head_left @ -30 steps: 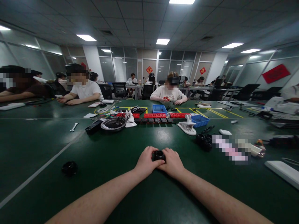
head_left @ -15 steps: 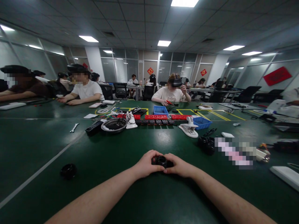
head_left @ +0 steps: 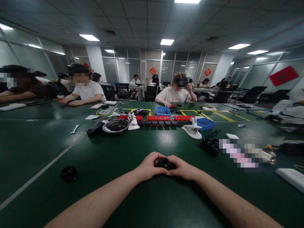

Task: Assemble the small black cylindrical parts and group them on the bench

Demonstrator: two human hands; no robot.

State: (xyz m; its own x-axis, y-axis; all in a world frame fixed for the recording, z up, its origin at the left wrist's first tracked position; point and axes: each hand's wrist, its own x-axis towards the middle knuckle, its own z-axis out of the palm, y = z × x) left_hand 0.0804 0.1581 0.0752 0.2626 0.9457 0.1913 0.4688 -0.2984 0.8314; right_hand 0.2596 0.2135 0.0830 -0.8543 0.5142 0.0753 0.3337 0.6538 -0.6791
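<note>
The fingers (head_left: 158,157) of both hands curl inward and pinch a small black round part (head_left: 164,163) between them, low in the middle of the frame, just above the dark green surface (head_left: 123,152). The left hand (head_left: 149,166) wraps it from the left, the right hand (head_left: 181,169) from the right, so only its top shows: a ring with a dark hollow that faces up and a little toward the camera. It looks round, with no clear long axis, and its sides and underside are covered by the fingers. Around the hands the surface lies open on every side. A black ring-shaped piece (head_left: 68,172) sits well apart at lower left, beyond a pale line painted across the green. More black parts (head_left: 210,146) lie at right of centre, beside a blurred patch that cannot be made out. Further back stand a white clamp (head_left: 193,129) and a blue tray (head_left: 205,124). Both forearms are cut off by the bottom edge.
</note>
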